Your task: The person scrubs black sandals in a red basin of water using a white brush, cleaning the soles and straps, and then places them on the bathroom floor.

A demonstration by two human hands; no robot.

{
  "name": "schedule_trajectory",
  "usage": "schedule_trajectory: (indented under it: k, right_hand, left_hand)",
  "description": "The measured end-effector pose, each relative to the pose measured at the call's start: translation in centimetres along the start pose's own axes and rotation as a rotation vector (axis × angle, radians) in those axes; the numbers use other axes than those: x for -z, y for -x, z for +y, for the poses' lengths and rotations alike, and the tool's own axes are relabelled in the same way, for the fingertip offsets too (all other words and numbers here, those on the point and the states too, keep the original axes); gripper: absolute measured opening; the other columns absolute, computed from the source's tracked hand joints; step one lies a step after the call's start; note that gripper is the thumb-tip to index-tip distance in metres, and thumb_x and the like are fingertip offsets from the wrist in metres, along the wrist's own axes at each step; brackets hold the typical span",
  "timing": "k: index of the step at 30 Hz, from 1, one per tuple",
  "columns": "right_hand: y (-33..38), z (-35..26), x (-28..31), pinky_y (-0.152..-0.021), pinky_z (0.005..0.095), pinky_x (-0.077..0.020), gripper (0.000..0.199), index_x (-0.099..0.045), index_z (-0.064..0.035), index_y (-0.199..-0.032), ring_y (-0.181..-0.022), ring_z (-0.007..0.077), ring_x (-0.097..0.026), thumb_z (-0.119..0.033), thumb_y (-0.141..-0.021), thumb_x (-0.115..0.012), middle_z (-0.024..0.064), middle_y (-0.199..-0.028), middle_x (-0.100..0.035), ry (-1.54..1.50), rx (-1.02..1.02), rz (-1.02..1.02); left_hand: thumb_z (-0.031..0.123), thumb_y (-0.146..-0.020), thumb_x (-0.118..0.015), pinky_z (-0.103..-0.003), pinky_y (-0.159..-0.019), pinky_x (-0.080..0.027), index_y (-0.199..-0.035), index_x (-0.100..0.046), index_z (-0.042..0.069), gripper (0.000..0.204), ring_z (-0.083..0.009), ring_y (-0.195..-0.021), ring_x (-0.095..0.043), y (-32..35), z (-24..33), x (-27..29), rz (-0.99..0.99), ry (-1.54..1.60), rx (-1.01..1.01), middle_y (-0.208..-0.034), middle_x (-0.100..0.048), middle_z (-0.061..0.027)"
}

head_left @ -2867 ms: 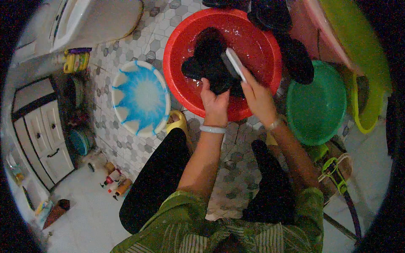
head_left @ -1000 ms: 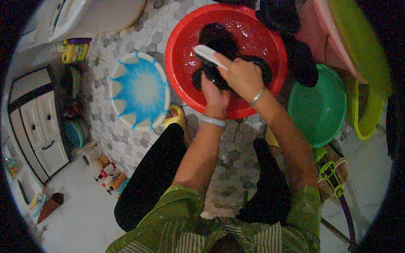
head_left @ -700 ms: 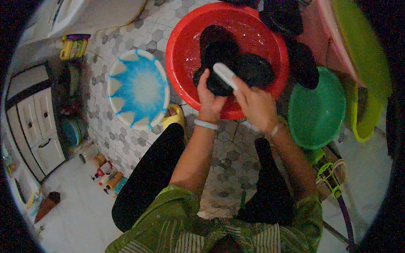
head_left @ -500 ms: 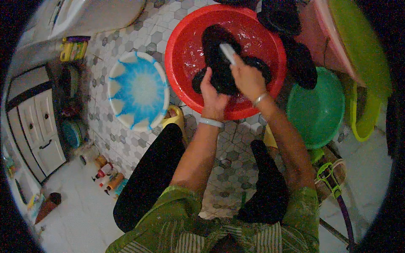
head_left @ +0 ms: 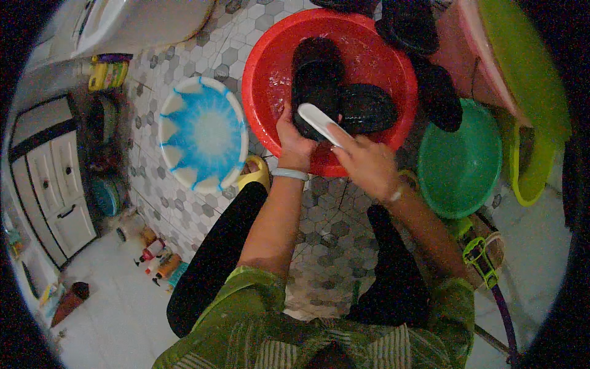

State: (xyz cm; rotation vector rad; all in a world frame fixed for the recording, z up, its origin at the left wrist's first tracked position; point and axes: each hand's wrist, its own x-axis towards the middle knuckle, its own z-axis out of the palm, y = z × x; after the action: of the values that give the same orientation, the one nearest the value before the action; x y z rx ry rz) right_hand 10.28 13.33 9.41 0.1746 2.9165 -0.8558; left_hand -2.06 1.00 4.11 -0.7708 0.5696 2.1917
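A red basin [head_left: 261, 64] with wet, shiny sides stands on the floor ahead of me. In it, a long black slipper [head_left: 315, 71] lies lengthwise, and a second black slipper [head_left: 369, 107] is beside it on the right. My left hand [head_left: 296, 144] is closed around the near end of the long slipper, its thumb along the left edge and most fingers hidden beneath. In my right hand [head_left: 369, 163] is a white brush [head_left: 316, 123], gripped at one end and held over the slipper's near end. Its bristles are not visible.
A white-and-blue basin [head_left: 209, 135] stands to the left, a green basin [head_left: 461, 160] to the right. More black footwear [head_left: 437, 92] sits by the red basin's right rim. Several bottles [head_left: 161, 261] line the left wall, near a white cabinet [head_left: 58, 178]. A purple hose [head_left: 504, 320] runs at lower right.
My right hand has drawn the brush back toward me, from the slipper's middle to its near end. My left hand has shifted slightly left, and the slippers now show more clearly.
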Motion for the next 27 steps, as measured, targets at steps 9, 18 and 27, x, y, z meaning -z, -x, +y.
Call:
schedule_trajectory:
  k: [9,18,27]
  right_hand:
    - [-2.0,0.3,-1.7,-0.048,0.049,-0.0503,0.043,-0.046,-0.0221,-0.13,-0.055,0.0348,-0.061,-0.032,-0.089,-0.051,0.0159,-0.066,-0.06,0.003,-0.04,0.03]
    - [-6.9,3.8,-2.4,-0.048,0.0496,-0.0502,0.045,-0.042,-0.0194,-0.132,-0.055,0.0351,-0.062,-0.032,-0.09,-0.05,0.0185,-0.069,-0.062,0.109,-0.238,0.206]
    - [-5.1,0.4,-1.8,-0.046,0.0479,-0.0508,0.036,-0.05,-0.0139,-0.121,-0.052,0.0332,-0.063,-0.03,-0.089,-0.05,0.0147,-0.06,-0.062,0.198,-0.137,0.158]
  left_hand:
    - [0.036,-0.094,-0.038,-0.049,-0.096,-0.041,-0.118,-0.057,0.011,0.04,-0.0316,-0.108,-0.055,-2.3,-0.4,2.3,0.025,0.036,-0.084,-0.118,-0.06,-0.011]
    - [0.04,-0.094,-0.037,-0.05,-0.094,-0.042,-0.12,-0.056,0.011,0.043,-0.0319,-0.106,-0.056,-2.6,-2.3,1.2,-0.038,0.082,-0.056,-0.117,-0.059,-0.0116]
    - [0.035,-0.09,-0.052,-0.04,-0.088,-0.05,-0.116,-0.056,0.009,0.037,-0.0249,-0.098,-0.061,1.3,-2.4,2.7,0.021,-0.024,-0.076,-0.111,-0.063,-0.0085]
